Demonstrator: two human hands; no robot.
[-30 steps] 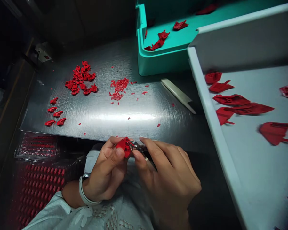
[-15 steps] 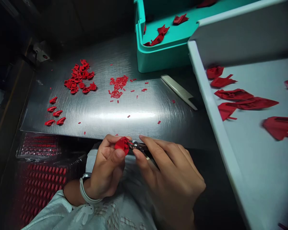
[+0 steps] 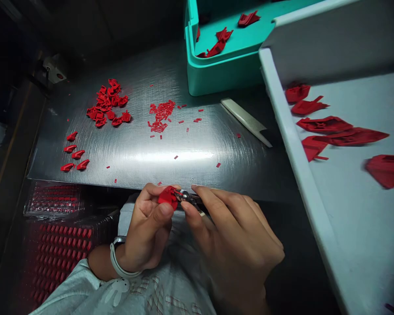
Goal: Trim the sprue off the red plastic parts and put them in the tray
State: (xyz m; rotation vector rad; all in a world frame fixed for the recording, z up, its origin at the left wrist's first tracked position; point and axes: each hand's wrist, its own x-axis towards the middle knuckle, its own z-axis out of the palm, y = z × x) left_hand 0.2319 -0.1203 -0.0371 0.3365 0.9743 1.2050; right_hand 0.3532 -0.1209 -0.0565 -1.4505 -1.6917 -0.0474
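My left hand (image 3: 149, 232) pinches a small red plastic part (image 3: 168, 196) between thumb and fingers, just below the front edge of the steel table (image 3: 190, 144). My right hand (image 3: 231, 245) is closed on a small metal cutter (image 3: 188, 197) whose tip touches the red part. A pile of finished red parts (image 3: 107, 103) lies at the table's back left. A few single red parts (image 3: 74, 155) sit in a loose row at the left edge. Tiny red offcuts (image 3: 160, 116) are scattered mid-table.
A teal tray (image 3: 216, 72) with a few red parts stands at the back. A pale tray (image 3: 341, 197) on the right holds larger red sprue pieces (image 3: 335, 131). A flat metal blade (image 3: 244, 120) lies between them. Clear blister trays of red parts (image 3: 52, 227) sit below left.
Both hands stay in place on the red part and cutter. The view has shifted slightly, so the trays and table appear a little higher.
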